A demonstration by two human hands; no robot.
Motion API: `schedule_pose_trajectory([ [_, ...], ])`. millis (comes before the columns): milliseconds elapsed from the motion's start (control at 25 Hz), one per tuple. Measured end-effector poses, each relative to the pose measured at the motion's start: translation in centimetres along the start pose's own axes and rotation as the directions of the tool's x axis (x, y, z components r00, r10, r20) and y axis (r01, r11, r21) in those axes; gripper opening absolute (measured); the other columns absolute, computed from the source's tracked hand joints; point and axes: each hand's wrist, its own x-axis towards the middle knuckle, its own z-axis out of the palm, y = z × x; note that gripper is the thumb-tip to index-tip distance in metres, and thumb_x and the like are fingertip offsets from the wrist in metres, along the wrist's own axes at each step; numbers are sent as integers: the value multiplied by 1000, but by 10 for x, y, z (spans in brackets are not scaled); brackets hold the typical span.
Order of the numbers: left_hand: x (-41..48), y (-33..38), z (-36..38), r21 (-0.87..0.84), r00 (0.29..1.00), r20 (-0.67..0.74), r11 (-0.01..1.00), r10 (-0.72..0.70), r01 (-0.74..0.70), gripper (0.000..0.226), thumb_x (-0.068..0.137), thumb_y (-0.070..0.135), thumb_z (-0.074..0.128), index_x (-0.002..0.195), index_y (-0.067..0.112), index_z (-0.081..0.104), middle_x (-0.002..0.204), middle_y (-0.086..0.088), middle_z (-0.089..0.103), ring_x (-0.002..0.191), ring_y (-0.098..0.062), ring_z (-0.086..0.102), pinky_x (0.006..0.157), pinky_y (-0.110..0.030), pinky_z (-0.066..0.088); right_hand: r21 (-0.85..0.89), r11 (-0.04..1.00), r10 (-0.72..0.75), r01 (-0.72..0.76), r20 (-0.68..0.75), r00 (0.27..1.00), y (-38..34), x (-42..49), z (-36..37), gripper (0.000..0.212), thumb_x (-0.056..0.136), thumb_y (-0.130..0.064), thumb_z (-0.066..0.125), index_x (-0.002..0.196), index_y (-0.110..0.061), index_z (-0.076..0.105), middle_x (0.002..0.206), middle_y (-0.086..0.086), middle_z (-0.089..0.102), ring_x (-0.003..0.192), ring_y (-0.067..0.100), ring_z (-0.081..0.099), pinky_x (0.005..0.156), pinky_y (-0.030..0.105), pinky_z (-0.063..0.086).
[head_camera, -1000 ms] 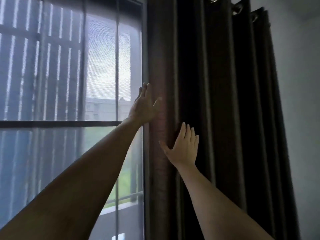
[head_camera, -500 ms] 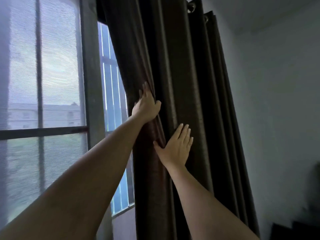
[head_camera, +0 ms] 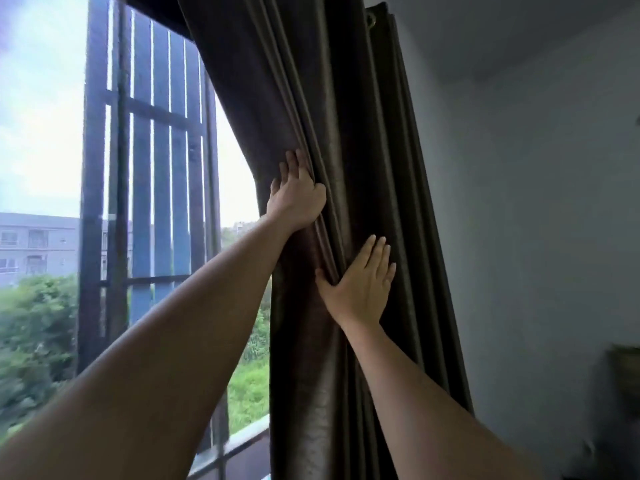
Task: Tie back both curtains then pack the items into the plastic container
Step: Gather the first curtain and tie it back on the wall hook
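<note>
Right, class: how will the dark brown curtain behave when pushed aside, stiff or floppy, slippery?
Probably floppy: the dark brown pleated curtain bunches into soft folds in the left hand. Possibly slippery: its sheen suggests the flat right hand could slide. Likely fairly heavy: it looks thick, opaque.

curtain (head_camera: 363,133): dark, bunched in folds beside window | left hand (head_camera: 298,199): gripped the leading folds, thumb in front, fingers tucked in | right hand (head_camera: 360,285): lower, flat on folds, fingers straight | window (head_camera: 41,133): slatted grille (head_camera: 156,168), trees and building outside | wall (head_camera: 536,202): pale, right of curtain
</note>
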Motion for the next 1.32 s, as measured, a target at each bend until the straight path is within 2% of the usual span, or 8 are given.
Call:
schedule_pose_trajectory([
  [240, 64, 30, 94, 37, 998, 68, 999, 2, -4, 72, 90, 22, 30, 149, 11, -9, 159, -10, -10, 147, -24, -6, 118, -43, 3, -14, 1000, 4, -4, 0, 1000, 90, 75, 38, 108, 79, -54, 60, 148, -5, -7, 158, 15, -3, 146, 26, -5, 116, 38, -7],
  [520, 98, 54, 157, -16, 988, 153, 999, 32, -30, 72, 89, 22, 29, 148, 11, -11, 158, -8, -13, 146, -25, -8, 117, -44, 2, -5, 996, 87, -87, -40, 995, 147, 108, 59, 107, 79, -53, 62, 148, -7, -5, 158, 14, 0, 146, 25, -3, 118, 39, -4],
  [640, 108, 64, 167, 5, 994, 111, 1000, 20, -20, 72, 90, 22, 28, 148, 10, -11, 158, -9, -14, 146, -25, -8, 117, -44, 1, 5, 999, 42, -42, -40, 998, 163, 124, 58, 107, 79, -54, 61, 148, -7, -6, 158, 14, 0, 146, 26, -2, 117, 38, -4],
  [840, 139, 104, 230, 23, 989, 140, 998, 50, -54, 71, 91, 24, 26, 147, 11, -15, 158, -9, -17, 146, -25, -9, 117, -44, 0, 17, 1000, 6, -5, -61, 998, 242, 176, 66, 110, 77, -55, 63, 148, -6, -5, 158, 15, 1, 146, 27, -1, 117, 38, -3],
  [1040, 182, 138, 302, 31, 995, 94, 999, 25, -28, 70, 93, 24, 26, 148, 10, -14, 157, -9, -18, 146, -26, -9, 119, -45, 2, 135, 989, -67, 66, 0, 998, 323, 238, 98, 108, 78, -52, 62, 148, -7, -8, 158, 14, -2, 146, 26, -5, 116, 37, -8],
  [1160, 215, 155, 347, 57, 991, 131, 998, -16, 8, 69, 94, 21, 27, 148, 10, -13, 157, -11, -17, 146, -26, -6, 119, -47, 8, 213, 975, -85, 62, 101, 991, 366, 278, 121, 108, 78, -50, 62, 148, -6, -8, 158, 14, 0, 146, 25, -2, 115, 36, -9],
  [1240, 236, 162, 377, 81, 986, 160, 996, -34, 21, 68, 95, 21, 27, 149, 13, -14, 157, -9, -19, 146, -25, -7, 119, -47, 8, 259, 964, -87, 58, 105, 991, 395, 300, 138, 106, 78, -48, 61, 148, -5, -6, 158, 14, 5, 146, 25, 2, 116, 37, -7],
  [1320, 246, 171, 401, 65, 984, 169, 997, -50, 40, 68, 95, 22, 28, 149, 15, -14, 157, -7, -19, 146, -24, -7, 119, -45, 8, 319, 948, -62, 8, 160, 985, 418, 314, 148, 102, 80, -46, 61, 148, -6, -4, 156, 14, 15, 144, 26, 14, 117, 38, 1],
])
